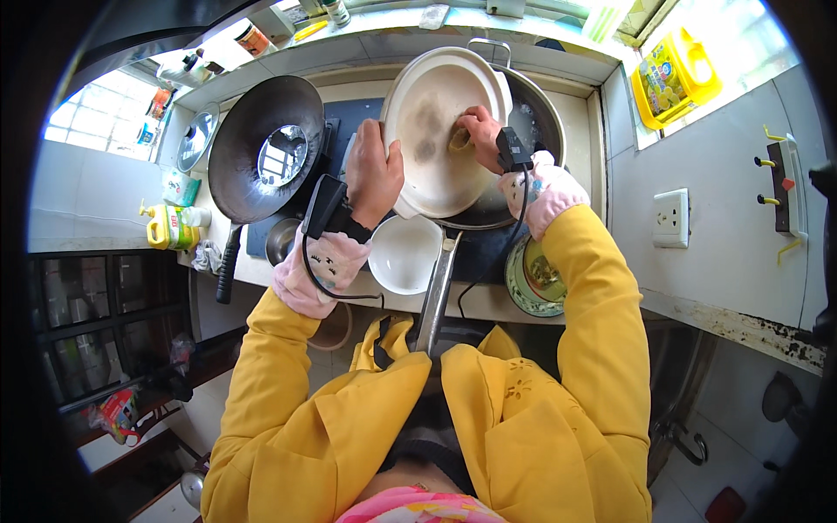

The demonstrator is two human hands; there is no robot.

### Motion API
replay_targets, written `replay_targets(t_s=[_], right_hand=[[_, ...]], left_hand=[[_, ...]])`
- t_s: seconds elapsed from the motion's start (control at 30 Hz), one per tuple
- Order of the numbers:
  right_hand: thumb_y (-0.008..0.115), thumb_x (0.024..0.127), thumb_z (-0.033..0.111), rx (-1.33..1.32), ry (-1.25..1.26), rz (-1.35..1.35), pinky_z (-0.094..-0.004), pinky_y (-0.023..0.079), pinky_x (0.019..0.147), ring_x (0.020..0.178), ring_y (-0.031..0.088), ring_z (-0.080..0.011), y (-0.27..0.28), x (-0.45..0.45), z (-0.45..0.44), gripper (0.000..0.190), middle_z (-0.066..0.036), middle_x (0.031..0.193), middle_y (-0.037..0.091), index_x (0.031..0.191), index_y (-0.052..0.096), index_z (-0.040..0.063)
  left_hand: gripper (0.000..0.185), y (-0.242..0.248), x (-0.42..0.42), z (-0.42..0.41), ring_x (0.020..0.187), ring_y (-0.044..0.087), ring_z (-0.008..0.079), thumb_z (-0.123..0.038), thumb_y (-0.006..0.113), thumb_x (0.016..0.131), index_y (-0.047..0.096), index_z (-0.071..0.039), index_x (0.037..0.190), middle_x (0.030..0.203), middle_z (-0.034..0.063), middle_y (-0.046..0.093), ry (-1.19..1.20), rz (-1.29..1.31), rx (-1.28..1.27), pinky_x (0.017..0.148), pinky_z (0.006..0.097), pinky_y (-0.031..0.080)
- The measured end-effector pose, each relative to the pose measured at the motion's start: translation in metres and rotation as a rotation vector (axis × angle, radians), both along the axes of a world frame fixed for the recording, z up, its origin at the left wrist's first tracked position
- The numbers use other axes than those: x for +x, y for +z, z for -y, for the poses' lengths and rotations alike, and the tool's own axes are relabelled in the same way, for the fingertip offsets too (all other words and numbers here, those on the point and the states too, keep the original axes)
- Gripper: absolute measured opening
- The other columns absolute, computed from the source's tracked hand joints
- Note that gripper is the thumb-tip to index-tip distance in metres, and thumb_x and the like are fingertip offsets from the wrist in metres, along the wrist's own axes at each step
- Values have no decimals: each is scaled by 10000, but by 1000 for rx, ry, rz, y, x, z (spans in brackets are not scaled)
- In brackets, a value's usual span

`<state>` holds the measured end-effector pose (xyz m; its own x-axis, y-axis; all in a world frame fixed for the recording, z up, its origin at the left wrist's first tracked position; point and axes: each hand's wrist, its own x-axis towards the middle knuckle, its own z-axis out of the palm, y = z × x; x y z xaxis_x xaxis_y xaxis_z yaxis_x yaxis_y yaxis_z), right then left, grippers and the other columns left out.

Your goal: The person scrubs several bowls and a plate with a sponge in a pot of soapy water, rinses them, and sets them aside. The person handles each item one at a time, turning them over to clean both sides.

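A cream ceramic pot (418, 170) with dark stains on its inside bottom is tilted over a large metal pan (536, 124) that holds dark liquid. My left hand (375, 171) grips the pot's left rim, thumb towards the inside. Inside the pot, my right hand (482, 136) presses a small brownish scrubbing pad (460, 138) against the wall; its fingers are curled over the pad. The pan's long metal handle (438, 287) points towards my body. Below the pot stands a white bowl (405, 255), partly under its rim.
A black wok (267, 150) with some water is at the left, its handle (227, 265) over the counter edge. A small metal bowl (282, 240) stands beside it. Patterned enamel dishes (523, 278) lie near my right forearm. Yellow bottles (171, 227) stand left; a wall socket (671, 218) is right.
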<state>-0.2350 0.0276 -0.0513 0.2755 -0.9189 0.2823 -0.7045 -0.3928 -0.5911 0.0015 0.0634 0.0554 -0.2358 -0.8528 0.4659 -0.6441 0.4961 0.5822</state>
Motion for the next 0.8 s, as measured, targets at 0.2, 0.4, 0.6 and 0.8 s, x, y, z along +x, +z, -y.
replay_targets(t_s=[0.2,0.4,0.6,0.8], right_hand=[[500,728,-159,26,-49,16,-417,520,879,1036,599,-414,0,0,-1,662,-206,1223,516,1348,458,70],[566,723,-100,25,-102,13,-426,513,875,1025,592,-415,0,0,-3,550,-207,1160,542,1252,518,41],[507,736,-134,41,-56,-45,-442,513,865,1023,596,-434,3,1,-2,613,-218,1195,527,1316,466,60],[567,734,-85,100,-39,12,-411,522,853,1002,612,-393,-8,3,-3,452,-203,1159,560,1175,569,8]], left_hand=[[213,-2,-1,-1,872,540,450,-8,602,831,451,8,979,930,225,547,12,-1,16,732,498,432],[211,-2,-1,-1,876,536,454,-18,602,832,448,12,973,932,229,546,5,5,13,735,499,430],[204,-2,-1,0,883,533,454,-20,601,831,447,10,962,920,233,545,26,11,33,739,504,424],[198,-9,2,2,859,536,457,-29,601,832,448,9,951,901,233,543,45,3,18,721,510,423]])
